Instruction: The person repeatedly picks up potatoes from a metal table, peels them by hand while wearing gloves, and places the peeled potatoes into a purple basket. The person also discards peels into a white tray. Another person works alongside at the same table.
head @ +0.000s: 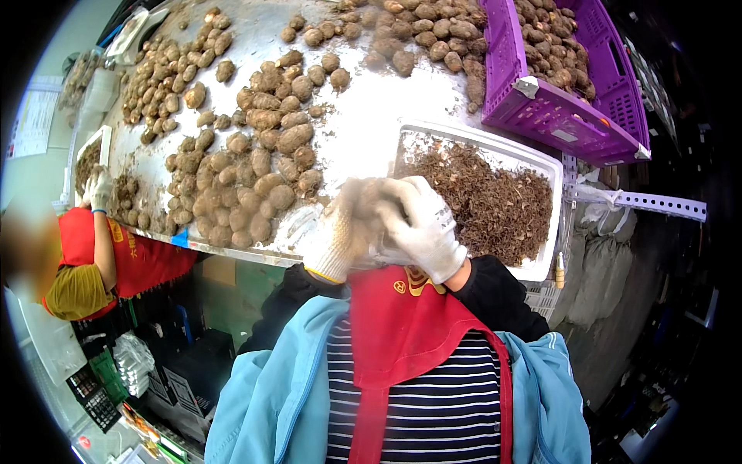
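My left hand (335, 239), in a cream knit glove, and my right hand (426, 229), in a white glove with dark marks on its back, meet at the table's front edge. Between them is a blurred brown taro corm (366, 210), mostly covered by the fingers. My right fingers curl over it from the right, and my left hand holds it from the left. Just right of my right hand stands a white plastic tub (553, 217) of brown fibrous peelings (493, 200). A heap of hairy taro corms (243, 194) lies to the left of my left hand.
More taros (174, 81) lie at the far left and along the back (429, 29). A purple crate (565, 119) of taros stands at back right. A perforated metal bar (655, 206) juts out right. At left, a co-worker's gloved hand (99, 188) is by a smaller white tray (106, 145).
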`<state>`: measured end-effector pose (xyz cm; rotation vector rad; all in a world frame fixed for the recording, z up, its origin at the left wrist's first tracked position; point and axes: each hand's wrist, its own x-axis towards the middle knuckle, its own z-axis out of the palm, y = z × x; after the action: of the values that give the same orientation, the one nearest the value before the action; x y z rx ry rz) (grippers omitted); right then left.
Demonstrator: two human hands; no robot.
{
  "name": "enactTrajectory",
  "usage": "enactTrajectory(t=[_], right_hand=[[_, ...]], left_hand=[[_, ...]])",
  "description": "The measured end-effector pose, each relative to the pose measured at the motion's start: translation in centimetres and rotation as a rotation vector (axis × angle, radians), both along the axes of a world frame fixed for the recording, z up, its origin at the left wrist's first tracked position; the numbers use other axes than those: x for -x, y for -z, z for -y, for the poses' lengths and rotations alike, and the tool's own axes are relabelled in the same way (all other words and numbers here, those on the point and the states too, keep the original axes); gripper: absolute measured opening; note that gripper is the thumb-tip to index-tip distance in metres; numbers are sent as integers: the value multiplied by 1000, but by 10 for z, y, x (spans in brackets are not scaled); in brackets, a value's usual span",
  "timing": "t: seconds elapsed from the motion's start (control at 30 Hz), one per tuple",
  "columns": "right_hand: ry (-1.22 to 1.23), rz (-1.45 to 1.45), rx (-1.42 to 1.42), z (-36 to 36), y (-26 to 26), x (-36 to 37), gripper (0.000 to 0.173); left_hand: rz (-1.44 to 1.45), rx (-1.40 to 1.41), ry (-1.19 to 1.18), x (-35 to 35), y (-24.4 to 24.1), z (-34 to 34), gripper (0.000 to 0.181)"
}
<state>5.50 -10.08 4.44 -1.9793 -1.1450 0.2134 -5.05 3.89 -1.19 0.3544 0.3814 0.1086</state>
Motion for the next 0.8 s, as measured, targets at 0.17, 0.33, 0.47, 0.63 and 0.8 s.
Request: enactTrajectory(t=[0.17, 0.33, 0.47, 0.63, 0.8], right_hand=[[119, 4, 19, 4, 12, -13, 13], [243, -164, 249, 27, 9, -28, 19], [199, -228, 143, 24, 4, -20, 26], [53, -663, 152, 0, -16, -2, 53], [-63, -950, 49, -14, 3, 6, 61]], left_hand=[[-126, 57, -64, 18, 2, 3, 37], [-175, 83, -109, 31, -4, -5, 46], [-242, 17, -177, 35, -7, -4, 47], [-253, -63, -231, 39, -10, 3, 48], [-204, -126, -229, 39, -19, 8, 51]])
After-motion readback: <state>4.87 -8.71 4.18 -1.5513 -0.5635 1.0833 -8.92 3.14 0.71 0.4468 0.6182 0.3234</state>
